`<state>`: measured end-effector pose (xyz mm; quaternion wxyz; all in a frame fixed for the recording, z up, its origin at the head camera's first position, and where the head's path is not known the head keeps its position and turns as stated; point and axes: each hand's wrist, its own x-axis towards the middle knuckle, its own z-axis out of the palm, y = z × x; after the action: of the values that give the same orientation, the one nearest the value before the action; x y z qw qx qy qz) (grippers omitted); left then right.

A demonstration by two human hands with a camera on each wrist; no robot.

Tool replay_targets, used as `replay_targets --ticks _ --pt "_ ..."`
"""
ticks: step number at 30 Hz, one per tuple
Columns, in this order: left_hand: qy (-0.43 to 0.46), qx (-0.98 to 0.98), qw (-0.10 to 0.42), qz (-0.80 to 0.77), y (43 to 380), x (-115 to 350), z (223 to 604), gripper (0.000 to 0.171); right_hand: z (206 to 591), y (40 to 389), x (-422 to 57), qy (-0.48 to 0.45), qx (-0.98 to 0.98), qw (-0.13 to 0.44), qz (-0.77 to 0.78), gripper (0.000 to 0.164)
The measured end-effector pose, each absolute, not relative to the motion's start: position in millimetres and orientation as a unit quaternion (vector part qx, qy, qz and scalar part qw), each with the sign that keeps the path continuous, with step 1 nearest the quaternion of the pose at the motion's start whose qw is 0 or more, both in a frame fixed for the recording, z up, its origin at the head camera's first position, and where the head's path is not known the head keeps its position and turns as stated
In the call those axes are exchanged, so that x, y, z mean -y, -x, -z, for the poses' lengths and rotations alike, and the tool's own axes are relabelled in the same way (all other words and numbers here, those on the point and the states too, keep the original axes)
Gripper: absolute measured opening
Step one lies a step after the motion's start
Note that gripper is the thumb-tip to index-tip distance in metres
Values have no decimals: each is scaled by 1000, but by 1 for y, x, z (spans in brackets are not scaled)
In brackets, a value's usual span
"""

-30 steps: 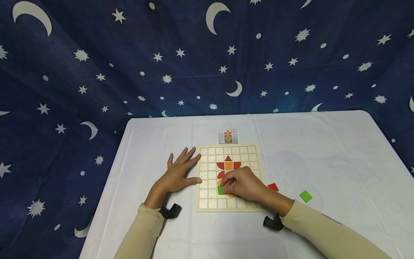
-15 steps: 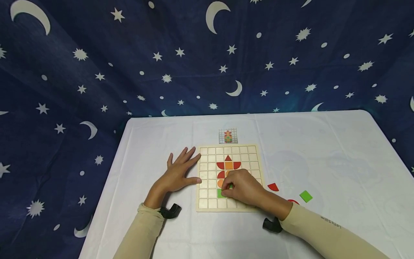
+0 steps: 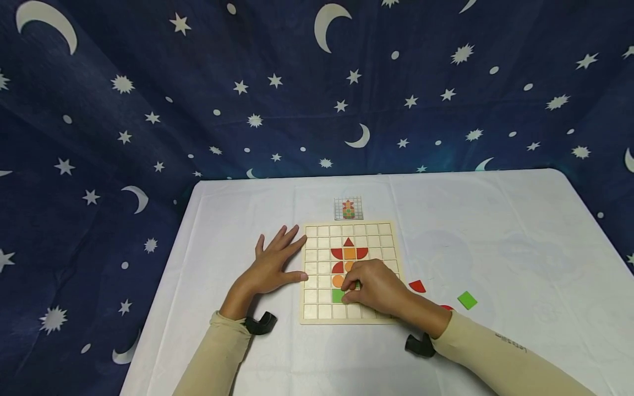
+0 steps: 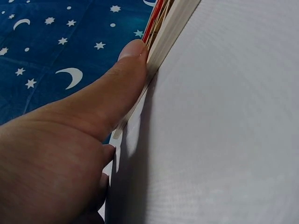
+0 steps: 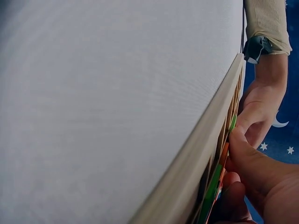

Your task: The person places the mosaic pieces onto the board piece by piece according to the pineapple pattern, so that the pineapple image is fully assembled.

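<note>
A square wooden grid board (image 3: 317,312) lies on the white table, bearing red, orange and green tiles in a stacked figure. My left hand (image 3: 272,269) lies spread at the board's left edge, its thumb (image 4: 126,70) touching the rim in the left wrist view. Over the lower middle of the board, my right hand (image 3: 376,286) has thumb and bent fingers at the right side of a green square tile (image 3: 338,296), which sits in a cell. A gap shows between thumb and index finger. That hand hides several cells. An orange circle tile (image 3: 338,281) sits just above the green square.
Behind the board lies a small pattern card (image 3: 348,208) with a similar figure. Right of the board are a loose red quarter-circle tile (image 3: 417,286), a green square (image 3: 467,300) and another red piece (image 3: 447,307), partly covered by the right arm. A dark star-patterned cloth (image 3: 297,82) hangs behind.
The green square went from under my right fingers down flat into its cell. My right hand then shifted slightly right, off the tile's surface. The left hand stayed put.
</note>
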<state>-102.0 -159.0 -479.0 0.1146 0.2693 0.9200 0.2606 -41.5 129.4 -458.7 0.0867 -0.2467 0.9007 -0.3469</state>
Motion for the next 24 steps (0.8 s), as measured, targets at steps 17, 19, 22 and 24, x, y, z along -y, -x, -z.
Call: replay_targets --ticks 17,19,22,24 --pt "-269 -919 121 -260 102 160 481 92 444 51 -178 257 -877 60 401 16" --pt "-269 -919 120 -263 102 160 481 92 439 52 -191 250 -881 79 395 16" --pt "-269 -918 119 -266 102 160 481 92 436 52 -213 245 -890 98 373 17" --pt "-270 -918 119 -265 102 160 481 92 435 51 -228 243 -897 104 353 18"
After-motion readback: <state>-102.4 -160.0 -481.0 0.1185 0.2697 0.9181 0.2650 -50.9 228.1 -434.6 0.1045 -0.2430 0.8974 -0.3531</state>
